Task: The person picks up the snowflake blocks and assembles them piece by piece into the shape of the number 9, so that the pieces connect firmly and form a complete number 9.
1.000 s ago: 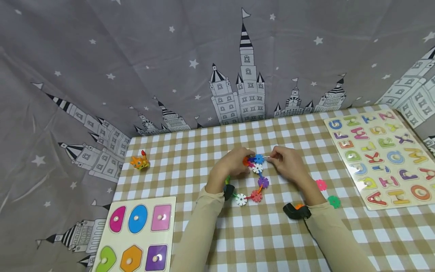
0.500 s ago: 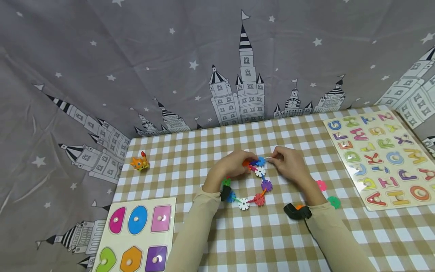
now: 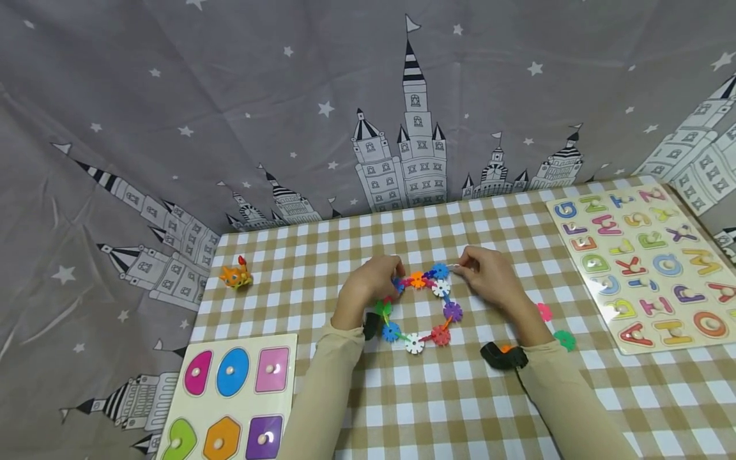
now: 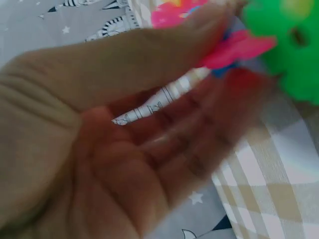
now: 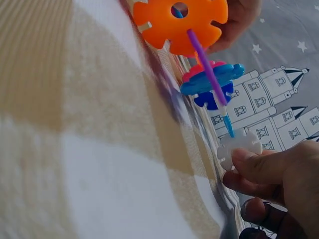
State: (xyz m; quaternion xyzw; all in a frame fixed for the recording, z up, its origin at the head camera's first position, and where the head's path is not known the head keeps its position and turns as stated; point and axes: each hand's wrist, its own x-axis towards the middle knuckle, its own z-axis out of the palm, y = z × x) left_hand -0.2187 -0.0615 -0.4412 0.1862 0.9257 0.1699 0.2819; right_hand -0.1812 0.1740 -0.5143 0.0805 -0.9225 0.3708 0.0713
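Note:
A ring of linked plastic snowflake discs (image 3: pixel 415 344) in several colours lies on the checked cloth between the hands. At its upper left, my left hand (image 3: pixel 370 284) pinches the ring near a blue disc (image 3: pixel 399 285), partly hidden by the fingers. The left wrist view, blurred, has a pink disc (image 4: pixel 239 50) at the fingertips and a green disc (image 4: pixel 294 45) close by. My right hand (image 3: pixel 489 275) pinches a white disc (image 5: pixel 239 148) between thumb and index finger, beside the ring's top blue disc (image 3: pixel 439 271). An orange disc (image 5: pixel 182 25) of the string shows above it.
Loose pink (image 3: pixel 544 312) and green discs (image 3: pixel 565 340) lie by the right forearm. An alphabet board (image 3: pixel 618 300) is at the right, a shape puzzle (image 3: pixel 293 364) at the front left. A small orange toy figure (image 3: pixel 236 275) stands behind the puzzle.
My left hand has moved left along the ring, uncovering its orange disc and left side. The ring has shifted slightly toward the front. The right hand has stayed nearly still, pinching the white disc.

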